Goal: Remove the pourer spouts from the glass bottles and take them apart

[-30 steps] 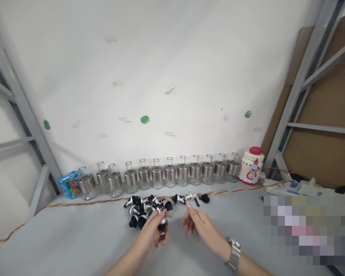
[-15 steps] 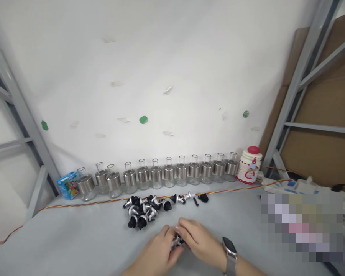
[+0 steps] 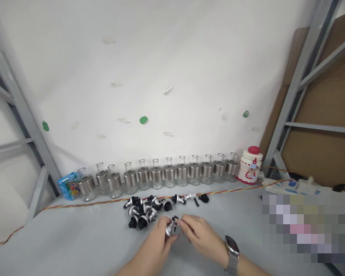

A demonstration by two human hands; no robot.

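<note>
My left hand (image 3: pixel 160 234) is closed around a silver bottle pourer (image 3: pixel 169 230), whose body is partly hidden by the fingers. At the pourer's tip, a small black flap (image 3: pixel 175 220) sticks out, and the thumb and fingertips of my right hand (image 3: pixel 197 230) pinch at it. Just beyond my hands lies a pile of silver and black pourers (image 3: pixel 145 210). To its right are a loose silver spout (image 3: pixel 190 196), a thin black piece (image 3: pixel 196 202) and a round black piece (image 3: pixel 204 198).
Along the wall stands a row of several glass bottles (image 3: pixel 169 172) with metal sleeves. A blue box (image 3: pixel 69 186) is at its left end, a white jar with a red lid (image 3: pixel 249 168) at its right. A twisted cord (image 3: pixel 83 205) crosses the grey table (image 3: pixel 83 237). Power strips (image 3: pixel 293 188) lie right.
My hands have moved slightly apart, and the pourer now shows between them with its black flap upward. The pile and bottles stay where they were.
</note>
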